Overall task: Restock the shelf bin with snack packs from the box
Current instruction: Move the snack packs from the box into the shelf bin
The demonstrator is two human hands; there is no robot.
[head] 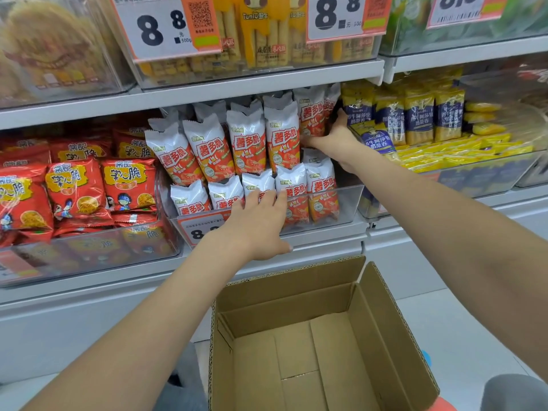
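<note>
"8.8" on price tag (166, 28), "Tunlu" on yellow pack (257, 28)
</note>
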